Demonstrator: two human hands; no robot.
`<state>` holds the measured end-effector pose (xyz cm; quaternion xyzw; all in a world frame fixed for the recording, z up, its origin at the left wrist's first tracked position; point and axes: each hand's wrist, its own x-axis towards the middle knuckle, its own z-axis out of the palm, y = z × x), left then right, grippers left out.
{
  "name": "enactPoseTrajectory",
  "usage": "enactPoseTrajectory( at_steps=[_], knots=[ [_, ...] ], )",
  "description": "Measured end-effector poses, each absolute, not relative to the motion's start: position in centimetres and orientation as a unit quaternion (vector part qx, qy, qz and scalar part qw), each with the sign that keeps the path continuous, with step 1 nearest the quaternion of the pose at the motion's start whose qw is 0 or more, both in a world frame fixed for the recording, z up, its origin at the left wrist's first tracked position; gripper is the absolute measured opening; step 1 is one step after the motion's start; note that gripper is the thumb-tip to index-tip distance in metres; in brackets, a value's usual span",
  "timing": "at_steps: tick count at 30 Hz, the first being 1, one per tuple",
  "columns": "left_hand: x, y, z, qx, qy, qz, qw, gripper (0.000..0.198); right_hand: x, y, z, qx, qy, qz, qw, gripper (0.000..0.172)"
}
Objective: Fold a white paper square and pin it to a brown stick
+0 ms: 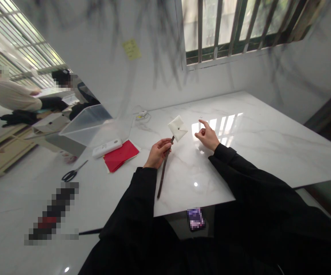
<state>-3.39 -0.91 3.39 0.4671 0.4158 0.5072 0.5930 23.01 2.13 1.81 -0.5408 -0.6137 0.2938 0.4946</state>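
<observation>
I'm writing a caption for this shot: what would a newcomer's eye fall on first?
Probably the bright red sheets, the boldest color on the pale marbled tabletop, lying left of the hands beside a white power strip. Next, near the middle, the cream folded square at the upper end of a dark stick held in the left hand.

- Left sleeve [131, 198]: plain black, long, loose, crossing the near edge of the counter [274, 133].
- Right sleeve [259, 183]: matching black, broad cuff band over the counter.
- Black clothing [191, 258] this side of the counter.
</observation>
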Motion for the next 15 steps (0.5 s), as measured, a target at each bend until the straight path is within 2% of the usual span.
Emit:
enactPoseTrajectory(
  at_steps=[5,7,9,11,13,15],
  knots=[
    [-3.0,-1.3,3.5,0.477,0.406,0.493,0.603,0.047,22.9,1.6,2.5,-0.526,-0.633,0.294,0.486,0.093],
    [-2.7,-1.4,3.6,0.477,0.398,0.494,0.609,0.047,22.9,1.6,2.6,-0.52,-0.664,0.321,0.431,0.078],
    [-2.4,-1.4,3.6,0.475,0.391,0.496,0.613,0.048,22.8,1.5,2.6,-0.473,-0.726,0.391,0.31,0.053],
    [-2.2,-1.5,3.6,0.472,0.388,0.499,0.615,0.048,22.5,1.3,2.6,-0.394,-0.77,0.462,0.196,0.037],
    [-2.1,-1.6,3.7,0.469,0.389,0.504,0.612,0.048,22.1,1.1,2.6,-0.363,-0.776,0.486,0.174,0.034],
    [-2.1,-1.6,3.7,0.467,0.394,0.507,0.608,0.048,21.9,1.0,2.6,-0.396,-0.766,0.461,0.21,0.031]
  ],
)
